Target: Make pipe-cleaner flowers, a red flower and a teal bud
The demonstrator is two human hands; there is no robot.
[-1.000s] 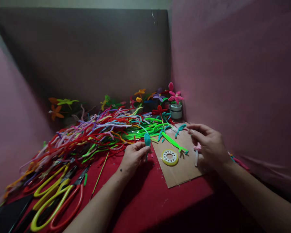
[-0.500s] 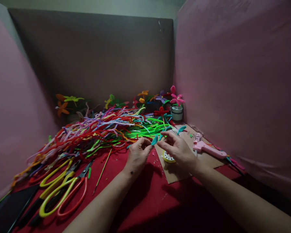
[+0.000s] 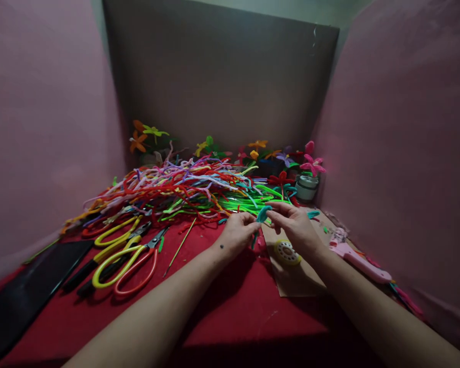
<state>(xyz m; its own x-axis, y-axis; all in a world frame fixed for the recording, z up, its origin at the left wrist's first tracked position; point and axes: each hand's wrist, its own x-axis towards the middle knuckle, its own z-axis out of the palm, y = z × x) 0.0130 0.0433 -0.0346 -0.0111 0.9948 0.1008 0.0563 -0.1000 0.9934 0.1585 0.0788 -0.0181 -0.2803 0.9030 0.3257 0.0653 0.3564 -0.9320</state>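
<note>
My left hand (image 3: 237, 234) and my right hand (image 3: 296, 226) meet over the red table, both pinching a small teal pipe-cleaner loop (image 3: 263, 213) between their fingertips. Its stem hangs down between the hands. Under my right hand lies a piece of brown cardboard (image 3: 297, 283) with a yellow tape roll (image 3: 287, 252) on it. A big heap of coloured pipe cleaners (image 3: 184, 191) spreads just behind the hands.
Scissors with yellow and red handles (image 3: 122, 263) lie at the left beside a black flat object (image 3: 19, 301). A pink glue gun (image 3: 358, 260) rests at the right. Pipe-cleaner flowers and a small pot (image 3: 305, 186) stand along the back. Pink walls close both sides.
My right hand left the glue gun and came across to join the left hand on the teal piece. The view swung to the left.
</note>
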